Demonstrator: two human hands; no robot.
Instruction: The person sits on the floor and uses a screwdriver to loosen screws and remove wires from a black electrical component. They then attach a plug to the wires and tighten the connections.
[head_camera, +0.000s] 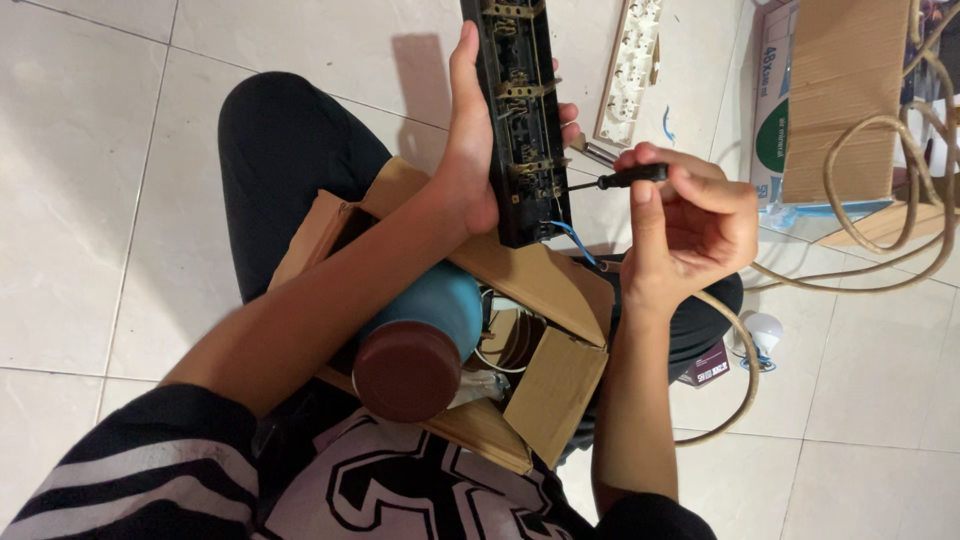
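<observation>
Left hand grips black strip; right hand pinches screwdriver against it. Open box on lap holds blue bottle, coiled wire.

Black power-strip base showing brass-coloured contacts, a blue wire hanging at its lower end. Screwdriver right of it showing a black handle. Cream-white socket cover lying right of the strip on the off-white tiled floor. Brown cardboard box sitting below the strip, holding a teal bottle with a dark brown cap. Beige cable looping far right. Shirt showing black-and-white stripes.
</observation>
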